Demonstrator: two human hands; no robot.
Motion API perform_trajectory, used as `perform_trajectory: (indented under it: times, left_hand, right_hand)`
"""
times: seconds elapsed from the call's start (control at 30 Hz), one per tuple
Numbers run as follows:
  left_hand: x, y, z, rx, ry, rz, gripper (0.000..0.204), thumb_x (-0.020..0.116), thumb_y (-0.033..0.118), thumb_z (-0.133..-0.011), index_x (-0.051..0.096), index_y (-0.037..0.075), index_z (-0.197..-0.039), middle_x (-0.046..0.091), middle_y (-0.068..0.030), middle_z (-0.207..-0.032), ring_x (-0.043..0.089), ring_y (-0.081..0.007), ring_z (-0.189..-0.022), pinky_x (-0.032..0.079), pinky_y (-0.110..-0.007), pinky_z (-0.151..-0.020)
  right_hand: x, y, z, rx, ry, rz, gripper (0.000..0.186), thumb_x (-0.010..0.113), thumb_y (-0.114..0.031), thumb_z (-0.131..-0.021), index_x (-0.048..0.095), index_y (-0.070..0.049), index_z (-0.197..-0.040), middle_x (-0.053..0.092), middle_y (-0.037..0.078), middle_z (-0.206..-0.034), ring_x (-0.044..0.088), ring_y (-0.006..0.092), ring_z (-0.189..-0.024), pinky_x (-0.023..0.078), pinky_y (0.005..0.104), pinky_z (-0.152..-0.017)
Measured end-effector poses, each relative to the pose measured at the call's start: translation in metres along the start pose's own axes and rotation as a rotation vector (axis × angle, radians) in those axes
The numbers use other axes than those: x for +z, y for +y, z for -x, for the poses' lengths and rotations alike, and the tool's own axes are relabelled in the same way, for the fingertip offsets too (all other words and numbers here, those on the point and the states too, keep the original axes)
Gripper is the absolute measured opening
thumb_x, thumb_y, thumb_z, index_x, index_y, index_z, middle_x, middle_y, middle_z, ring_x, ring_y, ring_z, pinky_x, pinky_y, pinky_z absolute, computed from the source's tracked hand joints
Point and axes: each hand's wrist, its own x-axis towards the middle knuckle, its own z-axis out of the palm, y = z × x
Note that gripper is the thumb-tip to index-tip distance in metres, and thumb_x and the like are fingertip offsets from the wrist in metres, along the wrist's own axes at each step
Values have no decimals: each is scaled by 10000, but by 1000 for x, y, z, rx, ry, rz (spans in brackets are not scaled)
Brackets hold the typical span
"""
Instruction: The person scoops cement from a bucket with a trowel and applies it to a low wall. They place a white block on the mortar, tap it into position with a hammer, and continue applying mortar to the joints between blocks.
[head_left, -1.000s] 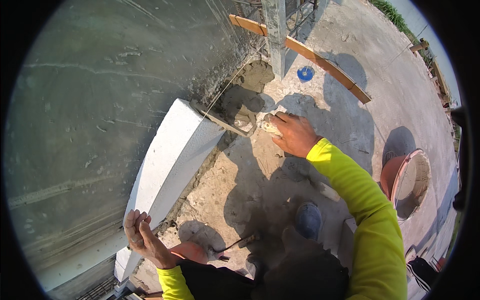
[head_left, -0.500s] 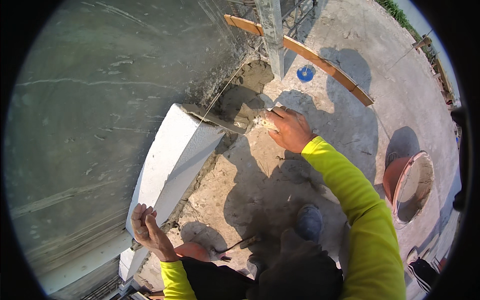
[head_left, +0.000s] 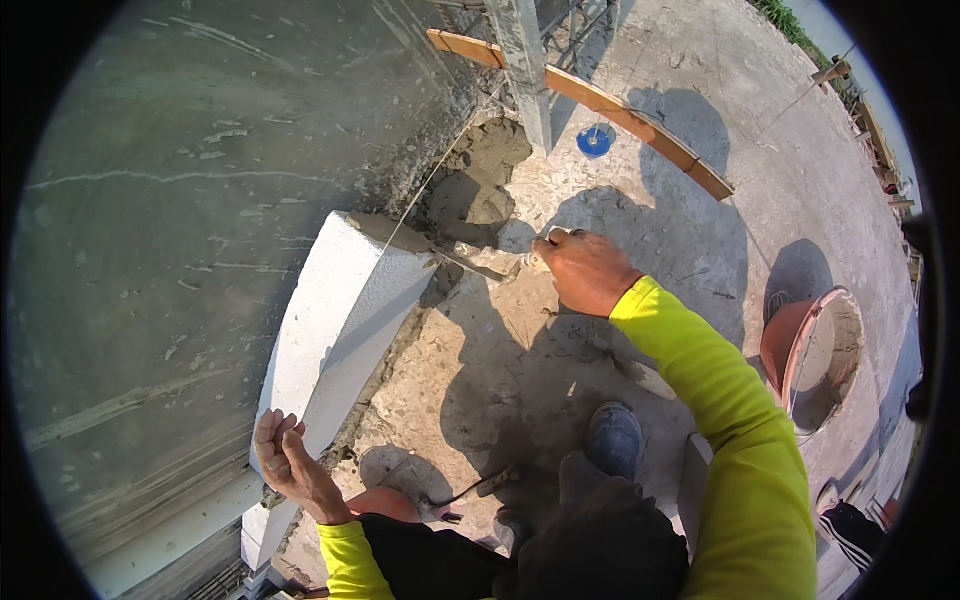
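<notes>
My right hand [head_left: 585, 265] grips the pale handle of a trowel [head_left: 485, 270], whose mortar-coated blade lies at the end face of a white lightweight block [head_left: 315, 310] along the grey wall. Grey mortar [head_left: 475, 205] is heaped beyond that end, and a thin string [head_left: 430, 175] crosses above it. My left hand [head_left: 295, 465] is raised at the near part of the block, fingers loosely curled and apart, with nothing visible in them; whether it touches the block is unclear.
A vertical post [head_left: 525, 75] with a wooden strip [head_left: 640, 125] stands ahead, beside a blue disc [head_left: 593, 142]. A reddish bucket [head_left: 775, 350] sits at right. The grey wall [head_left: 170, 250] fills the left. My boot [head_left: 615, 440] rests on the concrete floor [head_left: 460, 370].
The trowel blade has shifted onto the block's end, where a grey mortar layer now shows. My right hand has moved slightly with it. My left hand stays nearly still.
</notes>
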Motion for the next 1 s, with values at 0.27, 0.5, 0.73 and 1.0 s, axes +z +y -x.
perform_trajectory:
  times: [0.27,0.5,0.73,1.0]
  left_hand:
    - [15,10,4,60,-52,11,357,603,215,-986,619,-16,-1257,682,-116,-1108,670,-191,-1000,579,-348,-874]
    - [12,25,14,13,-107,83,348,520,126,-995,586,-31,-1298,667,-159,-1157,662,-214,-1028,558,-378,-913]
    - [22,45,30,119,-328,219,370,522,174,-1024,560,-17,-1339,648,-170,-1232,646,-228,-1103,540,-394,-961]
    - [47,44,42,118,-509,295,361,512,83,-1005,551,-33,-1345,643,-159,-1231,633,-214,-1070,515,-365,-954]
  right_hand:
    - [6,-30,-64,-71,8,10,419,599,-40,-794,611,40,-1205,678,245,-1021,680,373,-971,536,462,-862]
    - [-105,4,147,72,-94,-64,312,647,-84,-750,678,4,-1048,700,233,-961,683,397,-961,552,450,-860]
    - [-171,-22,404,810,299,-240,393,722,-47,-782,660,24,-1164,688,104,-843,641,187,-640,539,298,-624]
    - [-77,56,511,1395,268,-603,496,729,-140,-806,566,75,-1222,662,149,-826,621,185,-600,507,336,-539]
